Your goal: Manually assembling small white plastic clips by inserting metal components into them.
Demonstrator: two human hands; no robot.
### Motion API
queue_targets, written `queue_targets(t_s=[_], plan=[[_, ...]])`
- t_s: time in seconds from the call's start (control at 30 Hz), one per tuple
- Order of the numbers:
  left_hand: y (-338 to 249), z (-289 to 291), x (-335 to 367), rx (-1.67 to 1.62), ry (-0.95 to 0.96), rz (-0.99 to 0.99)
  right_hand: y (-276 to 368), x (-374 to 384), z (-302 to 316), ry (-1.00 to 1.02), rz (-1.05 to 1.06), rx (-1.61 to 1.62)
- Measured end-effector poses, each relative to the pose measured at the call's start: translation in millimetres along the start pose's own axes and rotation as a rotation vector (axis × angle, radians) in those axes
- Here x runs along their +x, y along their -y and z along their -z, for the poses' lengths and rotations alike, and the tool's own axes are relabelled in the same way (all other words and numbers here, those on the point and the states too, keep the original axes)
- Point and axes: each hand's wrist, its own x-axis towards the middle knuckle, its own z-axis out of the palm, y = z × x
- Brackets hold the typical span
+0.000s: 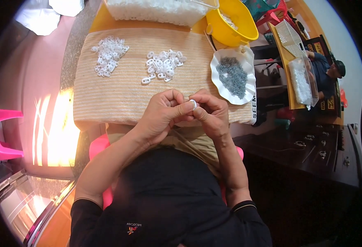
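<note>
Close to the table's near edge, my left hand (164, 110) and my right hand (212, 113) meet fingertip to fingertip. Between them they pinch a small white plastic piece (193, 104), mostly covered by the fingers. Beyond my hands lies a loose pile of white oval plastic pieces with holes (164, 65). A second pile of small white plastic pieces (108, 55) is farther left. To the right of my hands, a white dish with a wavy rim (216, 78) holds many tiny grey pieces (232, 78), too small to make out singly.
A striped cloth (107, 96) covers the table. At the back stand a clear bin of white pieces (160, 12) and a yellow basin (213, 26). A pink stool (2, 140) is at far left. At right, another person (327, 76) is by a table with a clear box (302, 82).
</note>
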Motion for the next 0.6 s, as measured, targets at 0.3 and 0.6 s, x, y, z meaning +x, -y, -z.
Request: queue_targets(t_s=[0.3,0.6], plan=[[-2,2,4,0.048,0.020,0.026,10,2,1,0.010,-0.200,0.244],[-2,-1,4,0.056,-0.057,0.041,37,17,17,-0.116,-0.256,-0.178]])
